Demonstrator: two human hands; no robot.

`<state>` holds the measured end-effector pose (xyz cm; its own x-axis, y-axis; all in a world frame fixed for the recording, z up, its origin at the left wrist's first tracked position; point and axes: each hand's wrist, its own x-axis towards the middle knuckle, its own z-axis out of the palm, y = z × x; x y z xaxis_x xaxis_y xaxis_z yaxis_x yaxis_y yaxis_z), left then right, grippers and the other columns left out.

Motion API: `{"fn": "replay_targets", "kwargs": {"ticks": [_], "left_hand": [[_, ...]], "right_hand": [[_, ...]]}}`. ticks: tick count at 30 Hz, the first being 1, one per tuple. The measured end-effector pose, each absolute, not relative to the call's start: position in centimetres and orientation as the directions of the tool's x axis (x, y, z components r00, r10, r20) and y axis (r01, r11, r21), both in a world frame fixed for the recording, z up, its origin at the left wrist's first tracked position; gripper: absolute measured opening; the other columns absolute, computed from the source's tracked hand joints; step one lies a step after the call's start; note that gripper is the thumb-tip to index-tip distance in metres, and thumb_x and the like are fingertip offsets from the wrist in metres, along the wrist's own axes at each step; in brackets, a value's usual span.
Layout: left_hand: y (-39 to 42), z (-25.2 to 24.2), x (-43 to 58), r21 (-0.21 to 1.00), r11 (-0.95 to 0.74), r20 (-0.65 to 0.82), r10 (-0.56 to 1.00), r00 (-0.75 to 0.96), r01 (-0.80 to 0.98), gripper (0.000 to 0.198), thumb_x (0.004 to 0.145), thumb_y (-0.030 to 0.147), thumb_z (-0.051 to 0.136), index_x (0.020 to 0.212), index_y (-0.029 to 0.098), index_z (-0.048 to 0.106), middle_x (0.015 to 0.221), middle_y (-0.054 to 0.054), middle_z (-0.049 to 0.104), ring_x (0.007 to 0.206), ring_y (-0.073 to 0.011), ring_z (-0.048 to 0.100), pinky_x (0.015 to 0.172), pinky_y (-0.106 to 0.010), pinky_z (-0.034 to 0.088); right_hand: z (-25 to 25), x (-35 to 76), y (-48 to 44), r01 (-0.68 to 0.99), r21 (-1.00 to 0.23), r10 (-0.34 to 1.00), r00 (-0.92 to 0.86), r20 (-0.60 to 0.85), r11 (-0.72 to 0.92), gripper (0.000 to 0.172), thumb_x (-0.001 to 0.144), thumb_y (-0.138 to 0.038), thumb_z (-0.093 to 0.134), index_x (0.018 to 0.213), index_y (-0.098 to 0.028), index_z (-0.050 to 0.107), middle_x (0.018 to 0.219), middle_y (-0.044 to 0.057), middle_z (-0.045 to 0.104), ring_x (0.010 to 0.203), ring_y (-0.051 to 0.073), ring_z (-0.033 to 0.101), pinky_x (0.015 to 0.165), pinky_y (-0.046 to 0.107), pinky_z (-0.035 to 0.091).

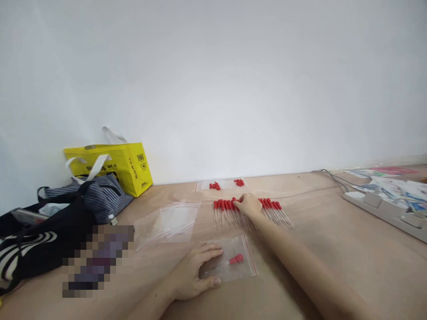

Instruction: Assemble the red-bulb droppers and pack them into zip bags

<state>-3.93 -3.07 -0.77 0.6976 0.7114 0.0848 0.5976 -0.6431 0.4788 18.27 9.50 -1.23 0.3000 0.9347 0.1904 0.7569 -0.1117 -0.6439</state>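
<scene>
The left hand [193,273] lay flat and open on the tan tabletop [333,262], its fingers spread, thumb and forefinger pressing the near-left edge of a small clear plastic zip bag with a red seal strip [242,271]. Inside that bag, just right of the fingertips, lay one red-capped glass dropper [233,260].

The right hand [248,205] reached farther out, beyond the bag, its fingers drawn together over a row of red-capped droppers laid side by side [230,212], which spread to both sides of the hand. Whether the fingers actually pinched one could not be told (the knuckles hid the tips).

Past the right hand, close to the white wall [213,89], lay another clear bag with two small clusters of red caps [227,183]. Left of the right hand sat a loose pile of empty clear zip bags [167,224]. Well left of the left hand stood a yellow shopping bag with white handles [123,166], a striped navy pouch [96,195] and a black bag [50,240]. Far right of the right hand lay a white power strip [383,211].
</scene>
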Motion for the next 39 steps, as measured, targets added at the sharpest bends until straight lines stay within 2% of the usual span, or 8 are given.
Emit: {"fn": "replay_targets", "kwargs": {"ticks": [6, 12, 14, 17, 19, 28, 33, 39], "left_hand": [[-3.2, -0.7, -3.9, 0.483, -0.634, 0.070, 0.716, 0.695, 0.604, 0.054, 0.074, 0.051, 0.054, 0.120, 0.024, 0.048, 0.127, -0.007, 0.047, 0.118, -0.0252, 0.040, 0.100, -0.046, 0.027], [-3.0, -0.7, -3.8, 0.495, -0.634, 0.089, 0.717, 0.691, 0.594, 0.053, 0.073, 0.050, 0.055, 0.120, 0.025, 0.047, 0.127, -0.006, 0.047, 0.117, -0.0256, 0.040, 0.100, -0.046, 0.027], [-2.9, -0.9, -3.8, 0.493, -0.629, 0.087, 0.723, 0.685, 0.601, 0.054, 0.073, 0.050, 0.054, 0.121, 0.026, 0.046, 0.127, -0.005, 0.047, 0.117, -0.0260, 0.040, 0.100, -0.046, 0.027], [-2.7, -1.4, -4.1, 0.485, -0.608, 0.066, 0.742, 0.667, 0.629, 0.058, 0.073, 0.052, 0.054, 0.124, 0.027, 0.042, 0.129, -0.005, 0.044, 0.119, -0.0272, 0.037, 0.099, -0.046, 0.027], [-2.5, -1.8, -4.3, 0.474, -0.600, 0.059, 0.752, 0.657, 0.644, 0.061, 0.072, 0.053, 0.054, 0.125, 0.027, 0.040, 0.130, -0.005, 0.043, 0.119, -0.0275, 0.036, 0.098, -0.046, 0.029], [-2.1, -2.5, -4.7, 0.475, -0.594, 0.060, 0.758, 0.649, 0.649, 0.068, 0.070, 0.050, 0.057, 0.130, 0.029, 0.032, 0.137, -0.005, 0.033, 0.123, -0.0274, 0.030, 0.099, -0.045, 0.027], [-2.1, -2.7, -4.7, 0.468, -0.605, 0.069, 0.752, 0.656, 0.645, 0.069, 0.071, 0.052, 0.055, 0.131, 0.029, 0.030, 0.136, -0.005, 0.033, 0.122, -0.0277, 0.032, 0.098, -0.045, 0.029], [-2.5, -1.9, -4.3, 0.463, -0.597, 0.046, 0.754, 0.655, 0.655, 0.069, 0.072, 0.052, 0.054, 0.131, 0.024, 0.030, 0.135, -0.007, 0.035, 0.122, -0.0277, 0.032, 0.099, -0.045, 0.029]], "right_hand": [[-0.8, 18.5, 9.8, 0.661, -0.743, 0.929, 0.333, 0.162, -0.107, 0.020, 0.065, -0.034, 0.055, 0.068, -0.015, 0.061, 0.081, 0.014, 0.064, 0.084, 0.030, 0.058, 0.068, 0.038, 0.040], [-0.2, 21.7, 7.1, 0.450, -0.887, 0.931, 0.272, 0.245, 0.102, 0.026, 0.076, -0.041, 0.040, 0.081, -0.017, 0.049, 0.076, 0.005, 0.063, 0.064, 0.014, 0.059, 0.058, 0.025, 0.043], [-0.8, 22.9, 5.3, 0.326, -0.931, 0.920, 0.289, 0.263, 0.164, 0.030, 0.076, -0.047, 0.038, 0.084, -0.018, 0.044, 0.069, 0.001, 0.060, 0.053, 0.011, 0.055, 0.050, 0.023, 0.042], [-2.1, 24.0, 2.6, -0.037, -0.961, 0.910, 0.331, 0.249, 0.276, 0.040, 0.066, -0.054, 0.053, 0.085, -0.020, 0.041, 0.061, -0.004, 0.054, 0.045, 0.009, 0.049, 0.044, 0.022, 0.037], [-3.0, 24.2, 1.3, -0.139, -0.953, 0.918, 0.338, 0.210, 0.269, 0.045, 0.061, -0.055, 0.058, 0.085, -0.021, 0.040, 0.059, -0.005, 0.052, 0.043, 0.009, 0.048, 0.042, 0.021, 0.036], [-4.6, 21.3, -0.4, -0.215, -0.954, 0.935, 0.329, 0.130, 0.208, 0.048, 0.058, -0.057, 0.060, 0.082, -0.022, 0.038, 0.060, -0.003, 0.054, 0.049, 0.013, 0.054, 0.048, 0.027, 0.043], [-4.3, 20.0, -1.5, -0.294, -0.945, 0.983, 0.156, 0.097, 0.140, 0.048, 0.057, -0.056, 0.062, 0.079, -0.022, 0.038, 0.063, -0.003, 0.057, 0.052, 0.013, 0.057, 0.052, 0.026, 0.046], [-4.4, 19.5, -1.9, -0.073, -0.997, 0.992, -0.115, 0.044, 0.036, 0.037, 0.059, -0.049, 0.064, 0.071, -0.019, 0.046, 0.057, -0.005, 0.055, 0.032, 0.003, 0.035, 0.030, 0.016, 0.023]]}}
